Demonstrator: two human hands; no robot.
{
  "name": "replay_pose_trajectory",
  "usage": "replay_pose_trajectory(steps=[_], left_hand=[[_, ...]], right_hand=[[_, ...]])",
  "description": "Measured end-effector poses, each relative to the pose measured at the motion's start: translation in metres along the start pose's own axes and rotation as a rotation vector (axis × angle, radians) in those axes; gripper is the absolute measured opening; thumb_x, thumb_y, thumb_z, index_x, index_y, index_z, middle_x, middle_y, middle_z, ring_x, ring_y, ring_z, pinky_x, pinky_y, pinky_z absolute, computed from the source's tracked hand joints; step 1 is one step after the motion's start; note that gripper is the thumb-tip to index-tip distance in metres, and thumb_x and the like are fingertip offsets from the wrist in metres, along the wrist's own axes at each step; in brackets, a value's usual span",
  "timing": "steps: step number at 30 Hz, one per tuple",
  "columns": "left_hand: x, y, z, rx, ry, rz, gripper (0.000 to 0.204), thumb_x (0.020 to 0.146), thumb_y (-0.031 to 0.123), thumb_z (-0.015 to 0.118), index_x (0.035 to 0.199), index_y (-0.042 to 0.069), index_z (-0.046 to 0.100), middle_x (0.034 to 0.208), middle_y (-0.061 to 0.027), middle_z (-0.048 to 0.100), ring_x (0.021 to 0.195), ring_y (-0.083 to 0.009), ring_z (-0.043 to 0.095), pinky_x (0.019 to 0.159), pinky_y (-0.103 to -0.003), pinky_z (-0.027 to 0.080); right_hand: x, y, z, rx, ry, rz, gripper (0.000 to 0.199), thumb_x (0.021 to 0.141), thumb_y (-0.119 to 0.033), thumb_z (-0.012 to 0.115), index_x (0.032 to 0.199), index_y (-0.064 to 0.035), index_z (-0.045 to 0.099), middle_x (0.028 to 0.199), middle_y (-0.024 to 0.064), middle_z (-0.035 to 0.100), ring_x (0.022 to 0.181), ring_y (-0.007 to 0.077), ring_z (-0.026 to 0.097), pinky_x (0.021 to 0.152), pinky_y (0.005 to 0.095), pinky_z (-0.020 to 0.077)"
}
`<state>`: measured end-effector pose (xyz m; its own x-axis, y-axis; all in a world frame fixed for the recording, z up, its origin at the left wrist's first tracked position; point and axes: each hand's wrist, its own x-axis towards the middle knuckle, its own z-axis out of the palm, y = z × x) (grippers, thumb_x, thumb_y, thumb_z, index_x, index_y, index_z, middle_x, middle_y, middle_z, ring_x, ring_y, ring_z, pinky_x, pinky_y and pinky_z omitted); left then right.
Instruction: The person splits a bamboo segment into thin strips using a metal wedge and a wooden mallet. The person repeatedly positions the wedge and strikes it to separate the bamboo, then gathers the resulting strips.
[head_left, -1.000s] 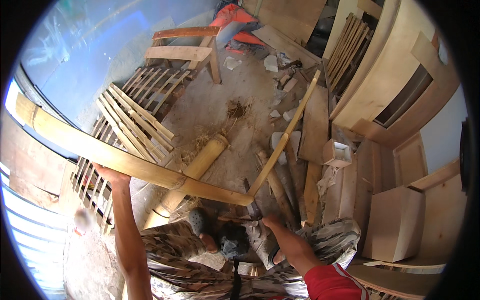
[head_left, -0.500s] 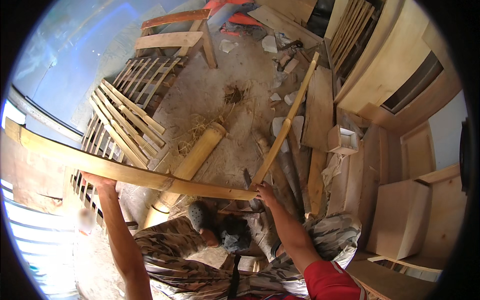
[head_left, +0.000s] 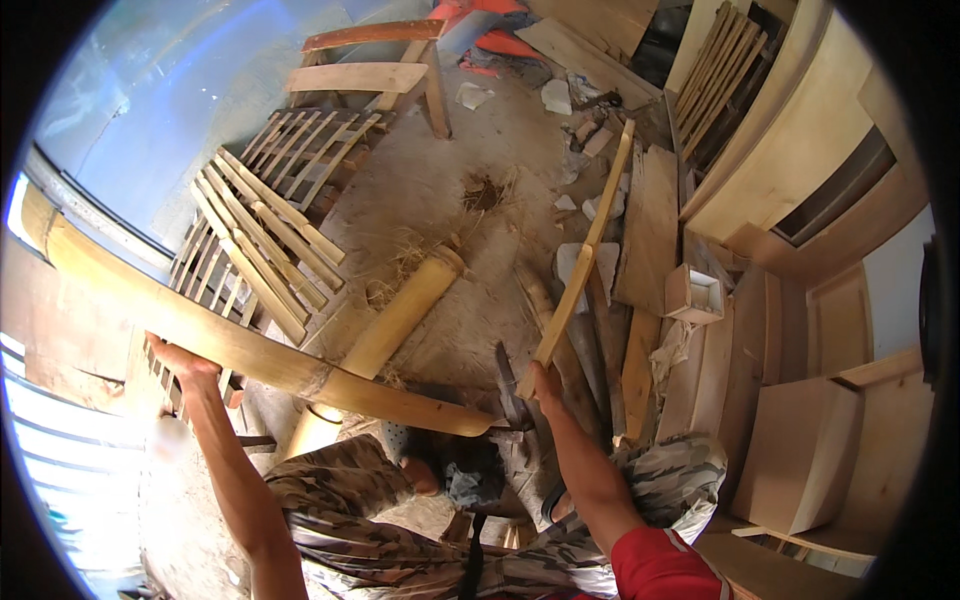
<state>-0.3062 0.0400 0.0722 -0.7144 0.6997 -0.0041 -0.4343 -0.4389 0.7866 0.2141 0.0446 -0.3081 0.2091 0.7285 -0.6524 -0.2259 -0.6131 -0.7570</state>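
Observation:
A long, wide split bamboo piece slants across from the far left to just before my knees. My left hand is at its lower edge, holding it from beneath; part of the fingers is hidden behind the bamboo. In my right hand is the near end of a narrow bamboo strip, which points up and away, fingers closed round it. The near ends of the two pieces are a little apart. Beyond the wide piece, a thick bamboo pole lies on the floor, partly covered by it.
Several cut bamboo strips rest on a slatted wooden frame at left. A wooden chair frame stands behind. Planks, a small open box and wooden cabinet parts line the right. Shavings litter the floor.
My right hand has come away from the wide bamboo's near end, keeping the narrow strip. That end of the wide piece now sits lower, and my left hand still supports it.

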Motion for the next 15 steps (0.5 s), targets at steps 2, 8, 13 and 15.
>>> replay_pose_trajectory(steps=[2,8,13,15], left_hand=[[0.000,-0.001,0.000,-0.039,0.010,-0.019,0.056,0.095,0.058,0.044,0.116,0.009,0.062,0.102,-0.0067,0.069,0.090,-0.0251,0.068,0.076,-0.041,0.058],[0.004,0.008,-0.027,-0.066,-0.093,0.032,0.059,0.093,0.059,0.045,0.120,0.008,0.060,0.107,-0.0080,0.068,0.095,-0.0257,0.066,0.080,-0.043,0.057],[-0.022,0.012,-0.035,-0.097,-0.064,0.108,0.065,0.089,0.062,0.049,0.126,0.008,0.055,0.113,-0.0099,0.066,0.100,-0.0272,0.065,0.084,-0.044,0.057],[-0.031,0.014,-0.042,-0.134,-0.027,0.147,0.066,0.088,0.062,0.052,0.126,0.009,0.055,0.115,-0.0094,0.065,0.103,-0.0264,0.064,0.084,-0.043,0.056]], right_hand=[[-0.002,-0.014,0.005,0.197,-0.116,0.078,0.031,0.092,-0.017,0.056,0.120,-0.0026,0.052,0.095,0.0149,0.063,0.071,0.0256,0.066,0.060,0.0384,0.0544],[-0.024,-0.053,0.016,0.212,0.073,-0.039,0.025,0.098,-0.022,0.055,0.110,-0.0003,0.054,0.080,0.0117,0.060,0.060,0.0208,0.060,0.051,0.0378,0.0500],[-0.048,-0.056,0.009,0.044,0.177,-0.176,0.035,0.101,-0.032,0.056,0.109,0.0021,0.054,0.069,0.0093,0.056,0.050,0.0197,0.057,0.043,0.0365,0.0459],[-0.058,-0.055,0.011,-0.040,0.197,-0.192,0.036,0.102,-0.034,0.054,0.111,0.0007,0.053,0.067,0.0081,0.055,0.048,0.0193,0.055,0.043,0.0362,0.0456]])
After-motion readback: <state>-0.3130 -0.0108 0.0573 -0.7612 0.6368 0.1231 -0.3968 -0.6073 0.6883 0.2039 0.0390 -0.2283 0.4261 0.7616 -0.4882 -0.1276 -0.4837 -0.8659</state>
